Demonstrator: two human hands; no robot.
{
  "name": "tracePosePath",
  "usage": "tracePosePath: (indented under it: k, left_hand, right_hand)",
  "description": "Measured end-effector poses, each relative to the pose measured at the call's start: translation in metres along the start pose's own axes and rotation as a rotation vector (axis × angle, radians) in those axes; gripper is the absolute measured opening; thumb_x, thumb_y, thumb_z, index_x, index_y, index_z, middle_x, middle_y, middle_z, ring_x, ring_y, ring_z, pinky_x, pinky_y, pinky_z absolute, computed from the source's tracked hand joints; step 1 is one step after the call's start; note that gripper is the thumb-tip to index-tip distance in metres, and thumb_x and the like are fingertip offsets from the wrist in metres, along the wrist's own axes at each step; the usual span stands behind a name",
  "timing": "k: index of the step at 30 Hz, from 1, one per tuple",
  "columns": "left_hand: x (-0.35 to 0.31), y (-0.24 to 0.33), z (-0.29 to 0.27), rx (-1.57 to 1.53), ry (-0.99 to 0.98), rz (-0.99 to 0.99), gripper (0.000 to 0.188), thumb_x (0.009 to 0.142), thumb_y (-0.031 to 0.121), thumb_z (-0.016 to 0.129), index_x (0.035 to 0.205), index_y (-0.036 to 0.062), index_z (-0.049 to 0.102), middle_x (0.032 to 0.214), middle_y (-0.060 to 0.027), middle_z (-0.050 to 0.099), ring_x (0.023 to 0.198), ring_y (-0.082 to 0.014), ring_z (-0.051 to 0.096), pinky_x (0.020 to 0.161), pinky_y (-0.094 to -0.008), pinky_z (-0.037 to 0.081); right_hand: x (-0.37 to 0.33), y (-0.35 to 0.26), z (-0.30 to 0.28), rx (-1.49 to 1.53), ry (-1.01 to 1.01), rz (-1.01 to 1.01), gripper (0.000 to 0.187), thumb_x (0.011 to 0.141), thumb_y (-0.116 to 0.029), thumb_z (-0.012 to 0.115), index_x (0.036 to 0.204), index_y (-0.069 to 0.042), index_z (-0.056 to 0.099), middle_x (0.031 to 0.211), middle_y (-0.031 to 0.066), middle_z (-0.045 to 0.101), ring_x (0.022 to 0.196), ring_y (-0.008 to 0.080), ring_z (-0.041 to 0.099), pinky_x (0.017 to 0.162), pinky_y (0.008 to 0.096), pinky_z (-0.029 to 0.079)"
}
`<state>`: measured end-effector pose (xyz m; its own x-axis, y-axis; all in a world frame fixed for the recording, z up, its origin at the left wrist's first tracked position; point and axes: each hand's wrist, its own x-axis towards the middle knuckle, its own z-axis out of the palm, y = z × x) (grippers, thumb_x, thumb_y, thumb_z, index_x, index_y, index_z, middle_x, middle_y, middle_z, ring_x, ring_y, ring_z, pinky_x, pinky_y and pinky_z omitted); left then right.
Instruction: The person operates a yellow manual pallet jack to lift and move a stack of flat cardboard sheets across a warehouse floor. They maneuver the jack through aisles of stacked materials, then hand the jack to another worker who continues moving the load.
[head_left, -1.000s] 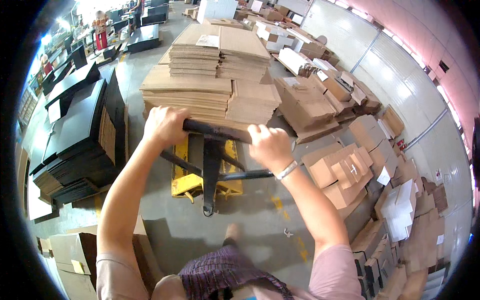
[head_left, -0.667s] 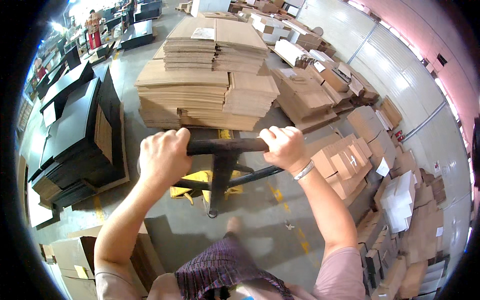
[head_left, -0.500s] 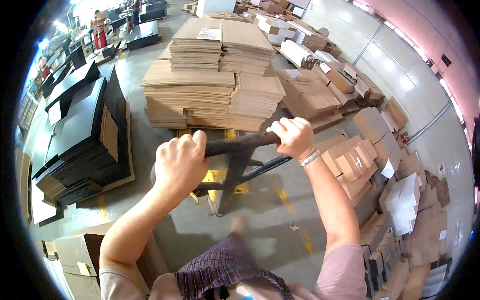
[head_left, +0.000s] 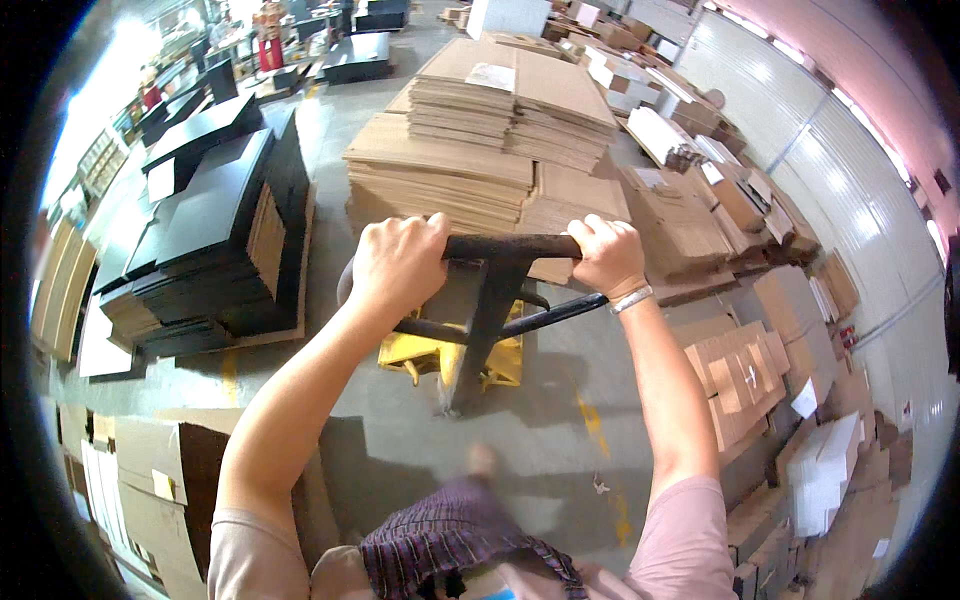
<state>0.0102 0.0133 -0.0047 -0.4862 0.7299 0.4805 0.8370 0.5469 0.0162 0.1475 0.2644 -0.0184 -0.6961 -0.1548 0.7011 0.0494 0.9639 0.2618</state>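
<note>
Both my hands are closed round the black handle (head_left: 510, 247) of a yellow pallet jack (head_left: 425, 352). My left hand (head_left: 402, 262) wraps the handle's left end, and my right hand (head_left: 607, 256), with a light band at the wrist, wraps its right end. Beyond the handle rises a tall load of flat brown cardboard sheets (head_left: 440, 150), a white paper lying on its top. Whether the jack's forks sit under this load is hidden by the handle and my hands. A foot shows blurred on the floor below the jack.
At left stands a pallet of stacked black panels (head_left: 215, 215). Nearer, at lower left, is a cardboard box (head_left: 150, 455). Cardboard stacks (head_left: 735, 380) line the right side along a white wall (head_left: 790, 110). Yellow markings (head_left: 592, 430) run along the grey floor. Far back left, a person (head_left: 270, 40) stands among black panels.
The handle has swung from slanted to nearly level, with my hands still on it. The cardboard load and the black panels now sit further right in view, and more of the yellow jack shows.
</note>
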Motion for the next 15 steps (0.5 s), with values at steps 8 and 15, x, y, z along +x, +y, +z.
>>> tracePosePath:
  k: [8,15]
  left_hand:
    - [0.054,-0.030,0.024,0.041,-0.084,-0.023,0.019,0.072,0.021,0.070,0.084,0.0095,0.062,0.076,-0.0129,0.068,0.077,-0.0331,0.067,0.066,-0.0454,0.051]
    - [0.110,-0.056,0.054,0.046,-0.043,-0.018,0.019,0.073,0.023,0.067,0.087,0.0113,0.065,0.077,-0.0154,0.067,0.078,-0.0352,0.067,0.069,-0.0464,0.051]
  right_hand:
    - [0.019,0.015,0.041,-0.064,-0.087,0.059,0.011,0.068,-0.011,0.059,0.078,-0.014,0.056,0.068,0.0067,0.058,0.061,0.0275,0.063,0.056,0.0401,0.050]
    - [0.056,0.042,0.081,-0.054,-0.122,0.127,0.006,0.073,-0.011,0.058,0.079,-0.013,0.059,0.071,0.0095,0.063,0.066,0.0284,0.067,0.059,0.0414,0.053]
